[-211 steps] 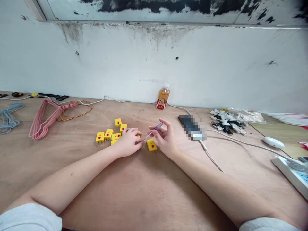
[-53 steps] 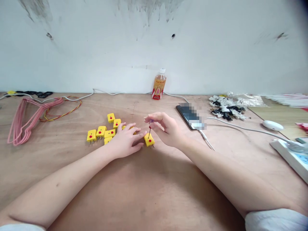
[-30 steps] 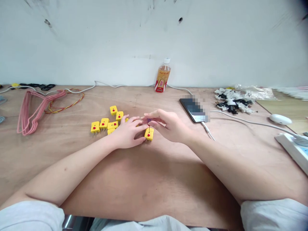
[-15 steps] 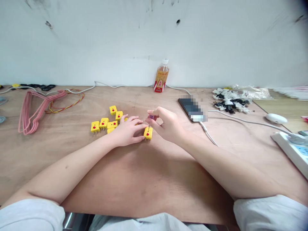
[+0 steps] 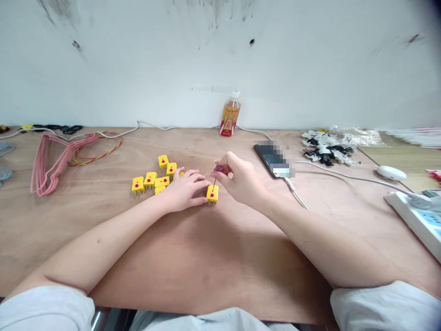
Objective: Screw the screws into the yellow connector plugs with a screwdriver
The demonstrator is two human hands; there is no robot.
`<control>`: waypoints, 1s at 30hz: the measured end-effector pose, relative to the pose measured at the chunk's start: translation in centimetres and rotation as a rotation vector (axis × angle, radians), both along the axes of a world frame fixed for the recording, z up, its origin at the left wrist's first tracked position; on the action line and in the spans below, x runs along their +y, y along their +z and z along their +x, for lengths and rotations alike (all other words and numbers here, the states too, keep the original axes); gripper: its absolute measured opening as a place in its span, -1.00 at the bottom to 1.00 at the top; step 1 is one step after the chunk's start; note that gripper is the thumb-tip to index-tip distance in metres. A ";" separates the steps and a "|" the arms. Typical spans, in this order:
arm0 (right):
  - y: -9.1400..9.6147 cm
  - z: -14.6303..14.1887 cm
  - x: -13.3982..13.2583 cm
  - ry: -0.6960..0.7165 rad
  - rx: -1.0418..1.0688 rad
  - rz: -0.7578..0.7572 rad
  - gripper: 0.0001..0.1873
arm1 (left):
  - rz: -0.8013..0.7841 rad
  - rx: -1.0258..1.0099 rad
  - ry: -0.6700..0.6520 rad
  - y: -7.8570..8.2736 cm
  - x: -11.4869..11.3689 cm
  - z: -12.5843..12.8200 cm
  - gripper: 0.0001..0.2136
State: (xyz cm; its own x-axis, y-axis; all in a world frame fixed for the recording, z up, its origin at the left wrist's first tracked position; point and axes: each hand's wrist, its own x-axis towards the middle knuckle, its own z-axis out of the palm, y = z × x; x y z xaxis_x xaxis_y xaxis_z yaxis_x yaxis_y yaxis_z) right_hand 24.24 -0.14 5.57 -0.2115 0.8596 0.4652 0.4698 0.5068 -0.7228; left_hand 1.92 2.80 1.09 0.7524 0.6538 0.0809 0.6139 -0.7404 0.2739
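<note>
My right hand [image 5: 237, 177] is closed round the purple handle of a small screwdriver [image 5: 214, 182]. The screwdriver's thin shaft points down, its tip on a yellow plug [image 5: 212, 195] with a red dot and metal pins. Thumb and forefinger of my left hand [image 5: 184, 191] press against that plug's left side, steadying it on the table; its other fingers are spread. Several more yellow plugs [image 5: 150, 179] with red dots lie left of my left hand, some partly hidden behind it.
Pink hangers [image 5: 51, 161] and a red-yellow twisted wire [image 5: 98, 158] lie at the left. A drink bottle [image 5: 230, 117] stands by the wall. To the right are a phone [image 5: 270, 158] on a cable, black and white small parts [image 5: 327, 149], a white case [image 5: 392, 173] and a power strip [image 5: 409, 209].
The view has tilted up slightly, so everything sits a little lower. Both hands keep nearly the same pose, with the screwdriver still on the plug.
</note>
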 end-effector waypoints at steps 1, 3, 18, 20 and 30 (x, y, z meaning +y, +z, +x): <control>-0.4 -0.1 -0.1 -0.033 -0.009 0.035 -0.82 | -0.003 -0.003 0.000 0.0 0.0 0.0 -0.64; -1.2 -0.4 -0.4 -0.077 -0.018 0.086 -0.86 | -0.010 -0.007 0.003 -0.1 0.0 0.0 -0.63; -4.3 4.4 4.2 -0.500 -0.430 -0.055 -0.75 | -0.155 -0.228 0.215 2.4 1.1 -1.2 -0.37; -5.3 5.9 4.1 -0.527 -0.490 -0.103 -0.74 | -0.139 -0.209 0.320 3.7 2.5 -2.3 -0.42; -5.6 3.6 1.2 -0.334 -0.655 0.020 -0.69 | -0.050 0.216 0.581 2.5 0.8 -9.9 -0.20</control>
